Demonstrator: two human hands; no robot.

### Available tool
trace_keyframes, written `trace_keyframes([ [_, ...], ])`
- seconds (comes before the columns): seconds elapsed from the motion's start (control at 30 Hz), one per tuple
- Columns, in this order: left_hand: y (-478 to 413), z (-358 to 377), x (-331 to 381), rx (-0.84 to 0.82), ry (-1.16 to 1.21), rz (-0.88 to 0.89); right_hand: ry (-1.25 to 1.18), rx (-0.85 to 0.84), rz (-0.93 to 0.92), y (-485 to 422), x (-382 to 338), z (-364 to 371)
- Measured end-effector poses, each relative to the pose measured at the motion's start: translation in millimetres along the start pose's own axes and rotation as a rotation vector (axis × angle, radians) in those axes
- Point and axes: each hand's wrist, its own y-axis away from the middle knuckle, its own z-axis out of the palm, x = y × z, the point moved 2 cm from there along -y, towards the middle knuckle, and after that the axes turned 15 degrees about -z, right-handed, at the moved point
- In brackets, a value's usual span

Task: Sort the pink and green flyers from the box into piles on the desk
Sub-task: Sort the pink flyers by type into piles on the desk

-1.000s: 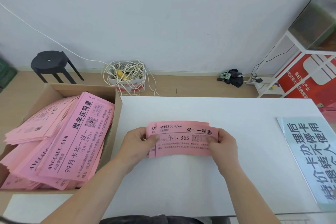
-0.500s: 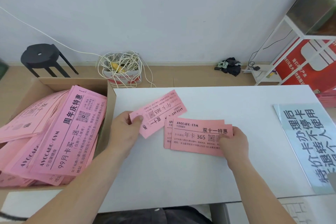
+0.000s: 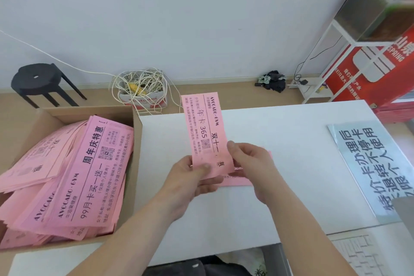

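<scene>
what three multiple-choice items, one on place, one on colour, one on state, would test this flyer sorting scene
1. Where is the brown cardboard box?
A) at the left end of the white desk
B) on a stool
C) on a shelf

2. What colour are the paper flyers showing in the box?
A) green
B) pink
C) both

3. How is the slim pink paper flyer?
A) flat on the desk
B) crumpled
C) held on end

Answers: 1 A, its wall borders the desk's left edge; 2 B, no green sheet shows; 3 C, the left hand and right hand pinch its lower part.
</scene>
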Motion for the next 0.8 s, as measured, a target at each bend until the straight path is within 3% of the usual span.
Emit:
trace_keyframes([
  [0.13,4,7,-3,-0.113,-0.161,-0.002,0.01,0.113,-0.015,12,2,6],
  [0.2,3,2,-3,-0.065,-0.224,0.006,0.11,0.142,-0.011,13,2,-5],
  [0.27,-2,-7,-3,0.084,-0.204,0.016,0.299,0.125,-0.041,7,-2,-27],
  [0.37,-12,-22,4,0.394,-0.182,0.087,0.593,0.027,-0.072,-15,-5,-61],
  [0.43,-17,-25,8,0.488,-0.233,0.151,0.703,-0.066,-0.065,-32,1,-74],
  [0.63,-27,-11,-6,0.471,-0.329,0.01,1.101,-0.232,-0.1,-54,38,-75],
  [0.8,-30,4,-9,0.47,-0.261,-0.009,1.087,-0.391,-0.146,-34,60,-47],
])
